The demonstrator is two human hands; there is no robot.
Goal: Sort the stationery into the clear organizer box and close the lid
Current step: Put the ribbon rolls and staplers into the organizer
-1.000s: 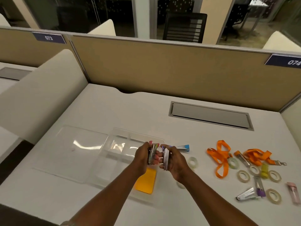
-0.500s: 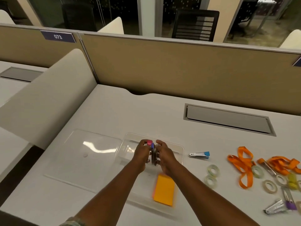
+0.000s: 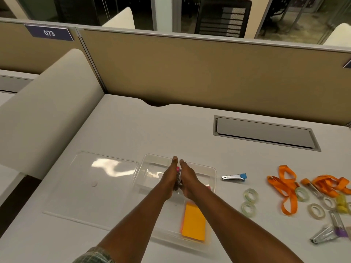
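At the near middle of the desk (image 3: 133,130), we see a clear organizer box (image 3: 213,179) standing open, its lid (image 3: 91,186) lying flat on the desk just beside it, toward the left edge. Two bare forearms reach in from the near edge and meet over the middle of the box. The left hand (image 3: 169,180) and the right hand (image 3: 190,181) are held palm to palm with straight fingers pointing away from us. They press a small bundle of mini staplers (image 3: 178,176) between them, with a pink tip showing at the top. The bundle is mostly hidden by the palms, so we cannot count the staplers, and the thumbs are out of sight. The bundle appears to sit just above the box floor, though we cannot tell if it touches.

In the box's near right compartment lies a pad of orange sticky notes (image 3: 193,223). On the desk just right of the box lies a silver stapler with a blue end (image 3: 234,177). Further toward the right edge are two clear tape rolls (image 3: 251,195), then tangled orange lanyards (image 3: 284,188) among more tape rolls. Near the right front corner sit silver staplers with purple ends (image 3: 326,233).

Toward the far edge, a grey cable hatch (image 3: 264,132) is set into the desk. Behind it rises a tan partition (image 3: 190,73), and a label reading 073 (image 3: 49,32) is on the panel at the far left.
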